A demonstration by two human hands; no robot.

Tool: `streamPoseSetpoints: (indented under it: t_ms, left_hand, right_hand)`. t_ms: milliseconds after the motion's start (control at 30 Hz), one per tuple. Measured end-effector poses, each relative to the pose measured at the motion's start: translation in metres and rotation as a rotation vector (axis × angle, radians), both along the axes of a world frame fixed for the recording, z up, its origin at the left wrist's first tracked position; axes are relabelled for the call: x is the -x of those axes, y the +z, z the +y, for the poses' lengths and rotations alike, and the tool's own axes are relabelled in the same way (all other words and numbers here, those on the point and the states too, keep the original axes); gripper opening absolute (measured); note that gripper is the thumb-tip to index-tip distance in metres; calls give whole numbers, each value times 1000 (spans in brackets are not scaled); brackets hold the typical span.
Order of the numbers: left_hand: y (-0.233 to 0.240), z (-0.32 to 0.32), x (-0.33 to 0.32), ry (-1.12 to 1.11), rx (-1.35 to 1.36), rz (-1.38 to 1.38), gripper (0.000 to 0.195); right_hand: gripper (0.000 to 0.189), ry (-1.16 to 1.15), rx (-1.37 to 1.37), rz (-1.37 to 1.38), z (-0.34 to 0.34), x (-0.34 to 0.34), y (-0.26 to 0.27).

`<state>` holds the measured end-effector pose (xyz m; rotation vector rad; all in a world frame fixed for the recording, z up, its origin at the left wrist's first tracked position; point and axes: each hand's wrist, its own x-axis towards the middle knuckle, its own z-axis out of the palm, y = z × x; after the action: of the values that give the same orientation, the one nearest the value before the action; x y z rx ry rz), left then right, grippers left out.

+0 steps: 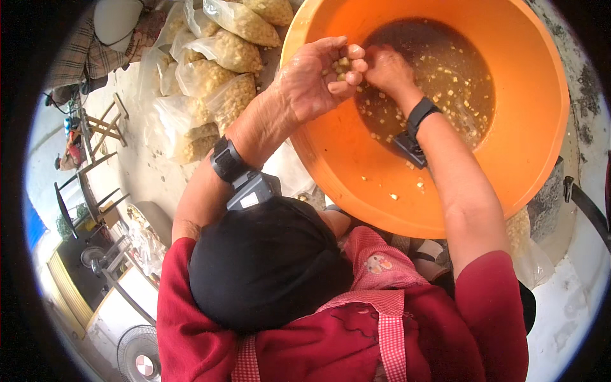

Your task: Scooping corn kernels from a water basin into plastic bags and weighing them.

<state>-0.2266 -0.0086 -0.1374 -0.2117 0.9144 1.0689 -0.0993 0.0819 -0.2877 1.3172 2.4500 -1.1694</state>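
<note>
My left hand (317, 79) is turned palm up over the left rim of a large orange plastic tub (353, 176). Its fingers curl around several small yellowish cubes (342, 66). Close beside its fingertips, my right hand (391, 71) reaches down at the brownish water (429, 43) in the tub. The right fingers are mostly hidden, so whether they grip anything does not show. Many pale cut cubes (446, 102) float in the water, and a few stick to the near inner wall. Each wrist wears a black strap with a small device.
Clear plastic bags (205, 81) full of yellowish pieces are heaped on the floor left of the tub. Another bag (525, 243) lies at its right. A fan (141, 355) stands at lower left, near folding metal frames (90, 191). Someone's plaid clothing (71, 62) shows at upper left.
</note>
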Motion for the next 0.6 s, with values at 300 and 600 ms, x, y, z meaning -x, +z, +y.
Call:
streamPoseSetpoints:
  t_ms: [300, 600]
  left_hand:
    - [-21, -3, -3, -45, -65, 87, 23]
    - [-30, 3, -19, -6, 7, 301, 34]
  right_hand:
    - [17, -158, 710, 264, -77, -20, -21]
    - [9, -106, 420, 415, -51, -59, 149]
